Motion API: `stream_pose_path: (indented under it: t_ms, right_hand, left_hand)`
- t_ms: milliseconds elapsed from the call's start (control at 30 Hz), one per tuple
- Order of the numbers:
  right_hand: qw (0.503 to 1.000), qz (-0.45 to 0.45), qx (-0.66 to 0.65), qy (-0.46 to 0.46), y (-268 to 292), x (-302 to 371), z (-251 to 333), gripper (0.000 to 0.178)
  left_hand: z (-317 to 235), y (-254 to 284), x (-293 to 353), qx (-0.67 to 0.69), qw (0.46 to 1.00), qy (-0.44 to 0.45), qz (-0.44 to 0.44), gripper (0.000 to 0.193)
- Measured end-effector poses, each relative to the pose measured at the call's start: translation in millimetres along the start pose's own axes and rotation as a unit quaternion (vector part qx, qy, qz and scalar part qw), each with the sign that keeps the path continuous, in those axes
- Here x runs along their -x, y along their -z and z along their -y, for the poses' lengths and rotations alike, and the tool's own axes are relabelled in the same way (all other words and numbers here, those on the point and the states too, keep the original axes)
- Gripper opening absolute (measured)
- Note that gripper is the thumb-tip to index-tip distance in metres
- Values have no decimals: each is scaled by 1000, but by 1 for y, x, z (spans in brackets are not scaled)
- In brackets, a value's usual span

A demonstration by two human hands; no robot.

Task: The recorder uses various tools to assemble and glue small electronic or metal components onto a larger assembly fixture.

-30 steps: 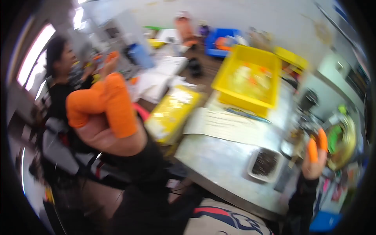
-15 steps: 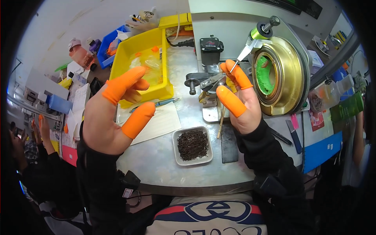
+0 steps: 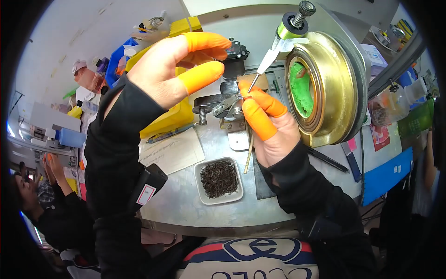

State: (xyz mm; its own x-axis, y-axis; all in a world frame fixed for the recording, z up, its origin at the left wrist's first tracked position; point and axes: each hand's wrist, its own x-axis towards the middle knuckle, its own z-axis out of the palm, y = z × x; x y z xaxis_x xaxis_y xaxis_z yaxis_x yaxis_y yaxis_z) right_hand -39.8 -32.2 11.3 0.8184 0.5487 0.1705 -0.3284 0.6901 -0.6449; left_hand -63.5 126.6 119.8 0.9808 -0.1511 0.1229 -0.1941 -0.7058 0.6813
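My left hand (image 3: 169, 74), orange covers on its finger and thumb tips, is raised over the yellow tray (image 3: 174, 116). Its thumb and fingers are apart, with nothing visible between them. At the metal clamp (image 3: 230, 109), my right hand (image 3: 269, 125) has its orange-covered thumb and fingertips closed together. Whatever they pinch is too small or hidden to make out. A slim metal tube (image 3: 253, 83) on a white holder, topped by a spool of yellow-green thread (image 3: 289, 29), comes down to these fingertips. Beside the hand stands a gold-coloured wheel (image 3: 332, 88) with a green-lined opening.
A white dish (image 3: 218, 202) of thin dark wire-like pieces (image 3: 219, 178) sits near the table's front edge. Left of it lie a written sheet (image 3: 174, 153) and a pen (image 3: 169, 133). A knife (image 3: 351, 162) and a black pen (image 3: 327, 159) lie to the right.
My left hand has risen and moved right, toward the clamp, still open. My right fingertips have drawn together by the tube's tip. The whole view has shifted slightly.
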Motion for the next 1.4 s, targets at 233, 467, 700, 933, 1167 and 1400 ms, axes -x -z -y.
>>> stream_pose_path:
  t_ms: [233, 467, 700, 933, 1167, 1400]
  right_hand:
    - [971, -72, 220, 62, 6, -20, -7, 14]
    - [939, -69, 333, 45, 12, -33, -2, 25]
    - [970, -2, 241, -32, 10, 34, 29, 36]
    - [988, 13, -34, -152, -12, 34, 34, 35]
    - [991, -75, 64, -93, 3, 10, 19, 8]
    - [984, -86, 147, 59, -13, -21, -1, 10]
  left_hand:
    - [17, -6, -32, -37, 987, -102, 118, 32]
    - [17, -25, -41, -50, 981, -162, 94, 26]
    - [-26, -38, 9, -43, 977, -167, -126, 13]
    - [-37, -101, 88, 15, 980, -199, -22, 23]
    - [-26, -50, 59, 112, 960, -155, -202, 34]
    - [13, 6, 2, 57, 995, -75, -37, 33]
